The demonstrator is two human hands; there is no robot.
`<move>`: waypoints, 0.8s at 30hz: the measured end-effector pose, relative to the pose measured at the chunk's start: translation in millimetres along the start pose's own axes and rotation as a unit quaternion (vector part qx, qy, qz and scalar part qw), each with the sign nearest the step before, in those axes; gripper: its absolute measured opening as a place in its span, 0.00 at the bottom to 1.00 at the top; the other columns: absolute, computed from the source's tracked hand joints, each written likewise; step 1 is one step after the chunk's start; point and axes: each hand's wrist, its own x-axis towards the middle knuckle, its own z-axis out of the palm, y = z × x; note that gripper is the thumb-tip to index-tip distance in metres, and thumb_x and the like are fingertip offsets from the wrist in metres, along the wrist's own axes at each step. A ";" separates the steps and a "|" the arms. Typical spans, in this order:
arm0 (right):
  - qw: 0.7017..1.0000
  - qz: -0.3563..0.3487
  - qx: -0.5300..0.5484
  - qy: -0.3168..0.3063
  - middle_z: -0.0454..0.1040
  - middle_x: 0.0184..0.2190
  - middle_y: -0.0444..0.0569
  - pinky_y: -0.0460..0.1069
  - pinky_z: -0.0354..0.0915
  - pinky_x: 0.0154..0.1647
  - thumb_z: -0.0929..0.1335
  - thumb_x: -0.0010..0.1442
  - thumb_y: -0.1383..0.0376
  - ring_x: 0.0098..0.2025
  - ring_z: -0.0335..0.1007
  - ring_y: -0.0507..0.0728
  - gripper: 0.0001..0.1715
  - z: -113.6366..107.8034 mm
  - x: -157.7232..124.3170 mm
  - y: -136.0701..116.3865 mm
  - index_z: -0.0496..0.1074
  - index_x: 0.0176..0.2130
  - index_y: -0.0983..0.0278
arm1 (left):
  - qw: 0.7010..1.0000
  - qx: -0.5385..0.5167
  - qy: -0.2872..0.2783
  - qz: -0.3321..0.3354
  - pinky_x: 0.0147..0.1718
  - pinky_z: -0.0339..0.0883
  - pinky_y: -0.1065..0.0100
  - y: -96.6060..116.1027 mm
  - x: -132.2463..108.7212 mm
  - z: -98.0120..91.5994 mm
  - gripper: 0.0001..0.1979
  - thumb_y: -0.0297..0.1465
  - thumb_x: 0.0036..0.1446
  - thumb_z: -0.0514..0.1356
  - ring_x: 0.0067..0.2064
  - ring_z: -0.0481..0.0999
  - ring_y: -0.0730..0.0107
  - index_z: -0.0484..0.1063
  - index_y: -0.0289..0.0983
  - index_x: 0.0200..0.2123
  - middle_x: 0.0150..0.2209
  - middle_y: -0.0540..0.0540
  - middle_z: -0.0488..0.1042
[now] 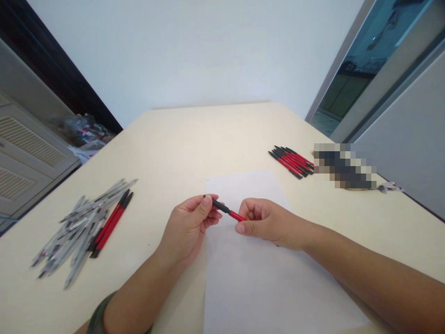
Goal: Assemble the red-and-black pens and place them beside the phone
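Both hands grip one red pen with a black cap (221, 206), held tilted above the sheet of white paper (239, 283). My left hand (193, 220) pinches the black end between thumb and fingers. Around the red barrel, my right hand (264, 223) is closed, hiding most of that end. To the left lie two red-and-black pens (113, 222) side by side, touching a loose pile of clear pens (78, 232). At the right, several red-and-black pens (292, 160) rest together in a slanted row.
A blurred-out dark object (344, 169) lies near the table's right edge, with a small dangling item (390, 187) beside it. The cream table (208, 139) reaches to a white wall. Plastic bags (85, 132) sit beyond its left edge, by a louvred cabinet (31, 144).
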 end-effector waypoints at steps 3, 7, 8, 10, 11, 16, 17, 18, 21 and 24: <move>0.999 0.002 -0.010 -0.036 0.55 0.16 0.37 0.41 0.43 0.14 0.63 0.52 0.53 0.16 0.45 0.44 0.17 0.0 -0.7 -1.4 0.63 0.32 0.65 | 1.000 -0.001 0.003 0.001 0.27 0.63 0.74 -0.7 0.3 0.4 0.08 0.32 0.49 0.59 0.25 0.69 0.77 0.72 0.33 0.31 0.24 0.48 0.73; 0.999 0.001 -0.044 -0.031 0.56 0.16 0.38 0.41 0.44 0.14 0.58 0.57 0.53 0.15 0.45 0.44 0.20 0.8 -2.2 -3.8 0.66 0.33 0.67 | 1.000 0.001 0.004 0.001 0.27 0.63 0.74 -1.6 0.3 0.3 0.08 0.32 0.49 0.59 0.25 0.69 0.77 0.72 0.33 0.30 0.23 0.48 0.73; 0.999 0.002 -0.042 -0.018 0.56 0.16 0.38 0.41 0.45 0.14 0.60 0.55 0.54 0.16 0.46 0.44 0.17 1.1 -1.9 -3.2 0.65 0.31 0.67 | 1.000 0.002 0.002 0.000 0.27 0.63 0.74 -1.7 0.1 0.3 0.08 0.32 0.49 0.60 0.25 0.69 0.77 0.72 0.33 0.30 0.23 0.48 0.73; 1.000 0.002 -0.025 -0.001 0.55 0.17 0.37 0.41 0.45 0.15 0.65 0.51 0.56 0.17 0.47 0.44 0.15 1.6 -0.8 -1.0 0.61 0.28 0.65 | 1.000 0.005 0.000 -0.002 0.27 0.63 0.74 -1.7 -0.4 0.4 0.08 0.32 0.49 0.60 0.25 0.69 0.77 0.72 0.33 0.30 0.23 0.48 0.72; 1.000 -0.001 -0.014 -0.001 0.55 0.17 0.37 0.41 0.45 0.15 0.67 0.48 0.56 0.17 0.47 0.44 0.16 1.8 -0.3 0.0 0.60 0.27 0.65 | 1.000 0.006 0.001 -0.003 0.27 0.63 0.74 -1.6 -0.6 0.5 0.08 0.32 0.49 0.60 0.25 0.69 0.77 0.72 0.33 0.30 0.23 0.48 0.73; 0.999 -0.019 -0.010 -0.043 0.54 0.16 0.37 0.41 0.43 0.14 0.60 0.55 0.52 0.16 0.44 0.44 0.20 1.9 -1.2 -1.5 0.65 0.35 0.66 | 1.000 0.005 0.010 -0.001 0.28 0.63 0.73 -0.4 -0.9 0.9 0.08 0.32 0.48 0.60 0.25 0.69 0.77 0.72 0.33 0.30 0.23 0.48 0.73; 0.999 -0.018 -0.016 -0.041 0.54 0.15 0.38 0.42 0.43 0.14 0.58 0.57 0.52 0.15 0.44 0.44 0.21 1.9 -1.6 -2.4 0.66 0.35 0.67 | 1.000 0.005 0.010 0.000 0.28 0.62 0.73 -0.2 -0.9 0.8 0.08 0.32 0.48 0.60 0.25 0.69 0.77 0.72 0.33 0.30 0.23 0.48 0.72; 0.999 -0.013 -0.022 -0.034 0.55 0.15 0.38 0.42 0.43 0.14 0.57 0.57 0.53 0.15 0.44 0.44 0.21 2.0 -1.8 -3.1 0.66 0.34 0.67 | 1.000 0.004 0.010 -0.001 0.27 0.62 0.73 -0.1 -0.7 0.8 0.08 0.32 0.47 0.60 0.25 0.69 0.77 0.72 0.33 0.30 0.22 0.49 0.72; 1.000 0.006 -0.010 -0.002 0.54 0.15 0.37 0.42 0.42 0.14 0.63 0.53 0.56 0.15 0.45 0.44 0.15 2.6 -1.3 -2.8 0.62 0.28 0.66 | 1.000 0.000 0.013 0.003 0.27 0.62 0.74 0.1 0.4 0.4 0.07 0.32 0.47 0.61 0.24 0.69 0.77 0.72 0.33 0.28 0.22 0.49 0.72; 1.000 0.004 0.018 0.007 0.54 0.15 0.36 0.41 0.42 0.15 0.67 0.49 0.58 0.16 0.45 0.44 0.15 3.3 -0.1 -1.5 0.60 0.27 0.65 | 1.000 -0.003 0.017 0.007 0.26 0.62 0.74 -0.1 1.5 -0.1 0.08 0.32 0.47 0.61 0.24 0.69 0.78 0.72 0.33 0.28 0.23 0.49 0.72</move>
